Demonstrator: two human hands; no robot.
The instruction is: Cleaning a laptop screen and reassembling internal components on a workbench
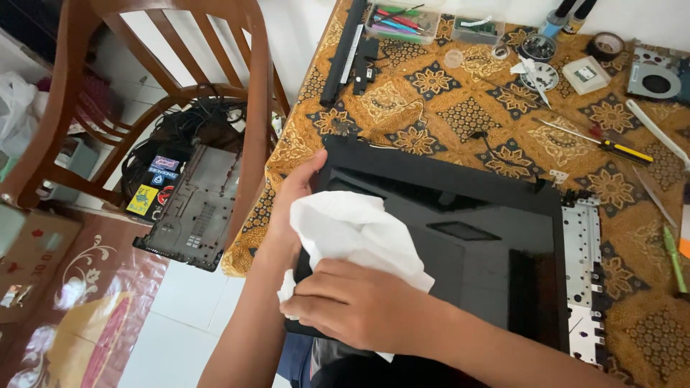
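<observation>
While the left hand (293,197) clamps the corner of the laptop screen panel (460,237) at nine o'clock | right hand (359,305) presses a white cloth (359,230) flat on the glass, fingers together over it | panel lies on the patterned tablecloth (431,108) | screwdriver (611,146) at two o'clock, well apart.

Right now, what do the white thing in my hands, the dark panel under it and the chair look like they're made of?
The white cloth looks like soft tissue or thin fabric: it crumples in folds. The black screen panel seems to be glossy glass or plastic, since it mirrors the ceiling. The chair looks like varnished brown wood with curved slats.
</observation>
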